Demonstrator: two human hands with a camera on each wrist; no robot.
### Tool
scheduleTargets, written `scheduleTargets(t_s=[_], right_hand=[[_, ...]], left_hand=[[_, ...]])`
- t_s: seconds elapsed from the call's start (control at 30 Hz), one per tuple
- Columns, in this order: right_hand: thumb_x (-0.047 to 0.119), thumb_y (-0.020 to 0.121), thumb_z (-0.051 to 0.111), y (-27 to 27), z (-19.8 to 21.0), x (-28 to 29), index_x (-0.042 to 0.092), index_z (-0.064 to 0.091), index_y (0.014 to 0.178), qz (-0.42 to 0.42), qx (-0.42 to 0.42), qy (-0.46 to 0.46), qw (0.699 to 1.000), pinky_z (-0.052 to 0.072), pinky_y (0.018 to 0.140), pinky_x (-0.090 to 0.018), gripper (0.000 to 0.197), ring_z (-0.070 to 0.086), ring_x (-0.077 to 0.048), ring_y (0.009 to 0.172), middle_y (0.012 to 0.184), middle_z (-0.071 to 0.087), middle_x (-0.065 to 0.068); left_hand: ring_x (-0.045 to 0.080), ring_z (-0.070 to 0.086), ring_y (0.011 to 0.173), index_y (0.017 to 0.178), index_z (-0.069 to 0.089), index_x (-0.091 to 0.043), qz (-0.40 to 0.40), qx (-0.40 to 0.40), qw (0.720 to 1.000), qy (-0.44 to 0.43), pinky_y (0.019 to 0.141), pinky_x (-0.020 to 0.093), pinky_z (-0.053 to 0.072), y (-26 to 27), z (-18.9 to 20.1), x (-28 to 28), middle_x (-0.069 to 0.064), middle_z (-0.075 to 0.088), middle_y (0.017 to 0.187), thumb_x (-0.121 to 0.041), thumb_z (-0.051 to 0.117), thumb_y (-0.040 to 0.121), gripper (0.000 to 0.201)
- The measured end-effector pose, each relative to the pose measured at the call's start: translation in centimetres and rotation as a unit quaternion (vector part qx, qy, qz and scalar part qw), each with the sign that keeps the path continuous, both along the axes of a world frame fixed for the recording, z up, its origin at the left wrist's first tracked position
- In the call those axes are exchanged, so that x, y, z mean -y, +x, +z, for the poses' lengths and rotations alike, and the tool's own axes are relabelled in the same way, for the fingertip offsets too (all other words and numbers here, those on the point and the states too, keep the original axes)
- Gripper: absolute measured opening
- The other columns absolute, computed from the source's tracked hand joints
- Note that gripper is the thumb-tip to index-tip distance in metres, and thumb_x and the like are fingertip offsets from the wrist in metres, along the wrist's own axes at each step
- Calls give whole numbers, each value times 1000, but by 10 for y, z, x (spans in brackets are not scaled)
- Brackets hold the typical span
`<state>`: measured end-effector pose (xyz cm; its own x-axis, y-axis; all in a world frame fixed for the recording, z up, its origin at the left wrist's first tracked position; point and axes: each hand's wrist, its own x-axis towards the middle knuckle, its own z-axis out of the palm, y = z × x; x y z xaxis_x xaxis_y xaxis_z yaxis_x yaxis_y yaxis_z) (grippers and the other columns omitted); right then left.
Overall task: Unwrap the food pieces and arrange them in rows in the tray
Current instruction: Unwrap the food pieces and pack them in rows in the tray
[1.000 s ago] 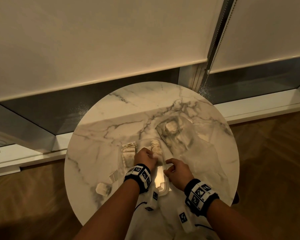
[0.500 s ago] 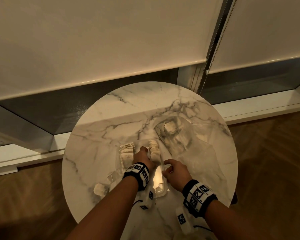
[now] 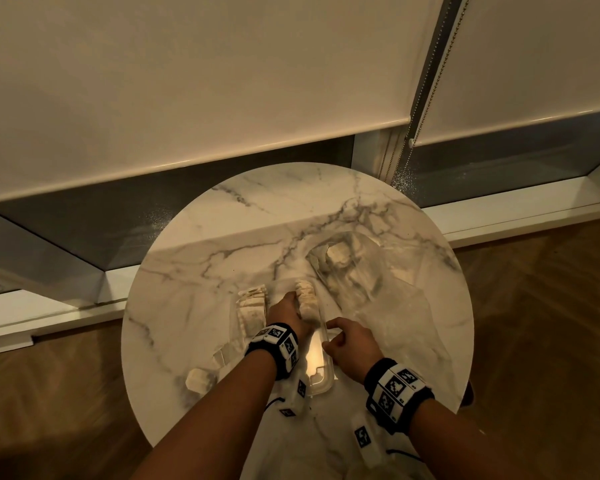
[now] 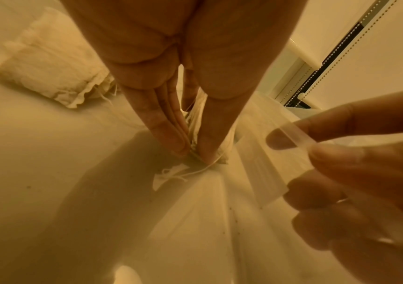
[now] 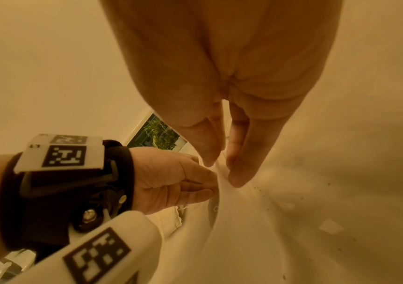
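While a food piece [image 4: 205, 138] is pinched by the left hand [image 3: 288, 315] | tray [image 3: 323, 379] rim gripped by right hand [image 3: 350, 344] (tabletop [image 3: 222, 271] beneath)

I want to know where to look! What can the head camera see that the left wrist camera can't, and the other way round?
Only the head view shows the whole round marble table, the clear bag with a piece inside, and one loose wrapped piece near the table's edge.

Only the left wrist view shows the left hand's fingertips pinching a food piece down into the tray, its loose thread, and the right hand's fingers gripping the tray's clear rim.

Both show the left hand, the right hand, the tray and the left row of pieces.
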<state>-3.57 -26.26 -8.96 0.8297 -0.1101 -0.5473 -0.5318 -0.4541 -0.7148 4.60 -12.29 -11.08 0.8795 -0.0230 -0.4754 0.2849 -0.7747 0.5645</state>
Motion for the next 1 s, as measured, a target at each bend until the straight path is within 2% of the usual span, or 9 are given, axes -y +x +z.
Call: scheduleTargets(t_s=[0.17, 0.3, 0.37, 0.5, 0.6, 0.73, 0.8, 0.9, 1.0], right_hand=[[18, 90, 69, 1, -1, 0, 23, 62, 122, 3, 4, -3, 1000, 42, 56, -8, 33, 62, -2, 64, 75, 70, 4], [17, 89, 70, 0, -4, 0, 23, 62, 122, -5, 3, 5, 1000, 48, 61, -15, 34, 63, -6, 64, 76, 71, 1], [17, 89, 70, 0, -6, 0, 23, 63, 122, -6, 6, 3, 1000, 48, 61, -14, 34, 63, -5, 65, 76, 70, 2], [18, 90, 70, -1, -7, 0, 23, 63, 123, -4, 11, -2, 1000, 43, 60, -10, 34, 62, -3, 68, 76, 68, 4], [17, 90, 69, -1, -8, 0, 21, 62, 125, -4, 13, -5, 1000, 42, 60, -9, 35, 61, -3, 68, 75, 67, 5], [15, 91, 68, 0, -8, -2, 20, 62, 126, -5, 12, -7, 1000, 43, 60, -10, 37, 63, -7, 70, 78, 69, 2], [15, 91, 68, -1, -7, -2, 20, 62, 127, -3, 17, -14, 1000, 41, 59, -7, 37, 63, -6, 70, 79, 69, 1], [15, 91, 68, -2, -5, -2, 20, 62, 126, -7, 15, -17, 1000, 41, 56, -6, 36, 63, -7, 70, 81, 69, 0], [19, 91, 67, -2, -4, -4, 20, 62, 127, -6, 10, -35, 999, 49, 67, -14, 37, 64, -10, 75, 84, 69, 0]], left_hand=[[26, 65, 95, 135, 44, -24, 1, -21, 1000, 11, 83, 32, 53, 3, -1, 1, 5, 67, 99, -32, 77, 73, 71], [23, 63, 107, 136, 47, -30, -5, -5, 1000, -8, 88, 25, 47, 1, 0, 0, 1, 66, 116, -33, 73, 77, 65], [23, 62, 109, 137, 47, -31, -3, -4, 1000, -14, 90, 26, 47, 0, 1, 0, 0, 65, 120, -33, 73, 76, 67], [25, 61, 111, 138, 44, -26, 0, -17, 1000, 2, 88, 26, 47, 1, 6, 0, 4, 64, 121, -29, 78, 73, 74], [23, 62, 101, 136, 45, -21, 8, -33, 999, 8, 82, 26, 48, 1, 11, -2, 4, 65, 110, -31, 77, 76, 69], [22, 63, 105, 135, 49, -19, 6, -55, 998, 16, 84, 29, 53, -1, 23, -11, 7, 65, 116, -38, 84, 66, 80], [19, 64, 98, 124, 57, -19, 17, -46, 999, 1, 82, 27, 53, -4, 31, -17, 4, 67, 109, -36, 88, 64, 69], [14, 64, 89, 110, 66, -20, 50, 17, 998, -36, 81, 26, 53, -15, 46, -30, -5, 67, 90, -30, 85, 72, 43], [13, 68, 80, 96, 70, -24, 101, 67, 988, -92, 82, 32, 57, -29, 56, -53, -6, 69, 80, -27, 82, 76, 24]])
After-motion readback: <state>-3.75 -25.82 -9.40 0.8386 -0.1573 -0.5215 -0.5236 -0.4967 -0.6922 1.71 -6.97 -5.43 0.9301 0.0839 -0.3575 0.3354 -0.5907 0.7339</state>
